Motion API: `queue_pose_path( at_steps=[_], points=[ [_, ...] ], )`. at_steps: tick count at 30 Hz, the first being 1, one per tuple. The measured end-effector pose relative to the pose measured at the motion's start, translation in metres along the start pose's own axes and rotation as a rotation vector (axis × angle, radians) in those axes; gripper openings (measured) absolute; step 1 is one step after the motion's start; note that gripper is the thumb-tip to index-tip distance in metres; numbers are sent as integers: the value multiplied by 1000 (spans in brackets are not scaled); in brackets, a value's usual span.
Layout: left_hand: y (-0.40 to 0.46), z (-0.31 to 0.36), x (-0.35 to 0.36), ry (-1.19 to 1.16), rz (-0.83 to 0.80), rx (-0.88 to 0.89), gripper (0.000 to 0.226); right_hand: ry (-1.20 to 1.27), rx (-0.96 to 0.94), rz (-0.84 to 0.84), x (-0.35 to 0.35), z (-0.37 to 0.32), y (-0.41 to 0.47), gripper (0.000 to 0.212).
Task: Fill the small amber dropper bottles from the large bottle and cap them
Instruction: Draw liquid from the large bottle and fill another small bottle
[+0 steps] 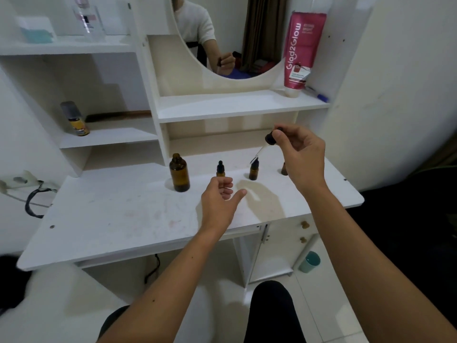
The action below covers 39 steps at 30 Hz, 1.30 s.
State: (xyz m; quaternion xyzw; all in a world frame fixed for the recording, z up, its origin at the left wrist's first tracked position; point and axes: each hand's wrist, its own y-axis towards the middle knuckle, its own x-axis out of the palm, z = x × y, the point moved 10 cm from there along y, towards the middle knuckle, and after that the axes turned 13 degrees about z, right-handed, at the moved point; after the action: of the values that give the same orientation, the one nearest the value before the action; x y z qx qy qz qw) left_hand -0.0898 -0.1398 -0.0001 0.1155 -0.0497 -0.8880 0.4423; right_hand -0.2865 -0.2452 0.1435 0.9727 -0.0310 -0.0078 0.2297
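Observation:
The large amber bottle (pixel 179 173) stands uncapped on the white vanity table (pixel 118 219). To its right stands a small amber bottle (pixel 220 169) with a black dropper cap on. A second small bottle (pixel 253 170) stands open further right. My right hand (pixel 300 154) holds a black dropper cap (pixel 270 139) above that bottle, its glass pipette slanting down with the tip at the bottle's mouth. A third small bottle (pixel 284 168) is mostly hidden behind my right hand. My left hand (pixel 220 199) hovers over the table in front of the capped bottle, fingers loosely curled, holding nothing.
A pink tube (pixel 303 50) and a blue pen (pixel 319 95) sit on the shelf under the round mirror (pixel 222 33). A spray can (pixel 75 118) stands on the left shelf. A teal cup (pixel 310 261) sits on the floor by the drawers.

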Motion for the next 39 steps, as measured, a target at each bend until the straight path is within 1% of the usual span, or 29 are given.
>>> queue_pose_path(
  at_steps=[5, 8, 14, 22, 26, 30, 32, 36, 39],
  points=[
    [-13, 12, 62, -6, -133, 38, 45, -58, -11, 72, -43, 18, 21, 15],
    [-15, 18, 96, 17, -205, 52, 51, -83, -7, 101, -64, 29, 36, 15],
    [-8, 20, 138, 14, -233, 37, 64, -105, -11, 128, -78, 46, 61, 14],
    [15, 19, 173, 74, -178, 66, 66, -112, -21, 98, -69, 65, 79, 14],
    [26, 19, 181, 95, -158, 88, 58, -127, -35, 40, -56, 74, 75, 13],
    [30, 17, 184, 82, -151, 102, 37, -150, -21, -26, -42, 82, 72, 14],
    [31, 16, 184, 87, -154, 119, 31, -153, 1, -37, -38, 87, 71, 13],
    [31, 17, 183, 81, -151, 137, 28, -182, 61, -34, -35, 98, 71, 7],
    [31, 18, 184, 85, -153, 148, 28, -213, 58, -12, -36, 100, 70, 4]
  ],
)
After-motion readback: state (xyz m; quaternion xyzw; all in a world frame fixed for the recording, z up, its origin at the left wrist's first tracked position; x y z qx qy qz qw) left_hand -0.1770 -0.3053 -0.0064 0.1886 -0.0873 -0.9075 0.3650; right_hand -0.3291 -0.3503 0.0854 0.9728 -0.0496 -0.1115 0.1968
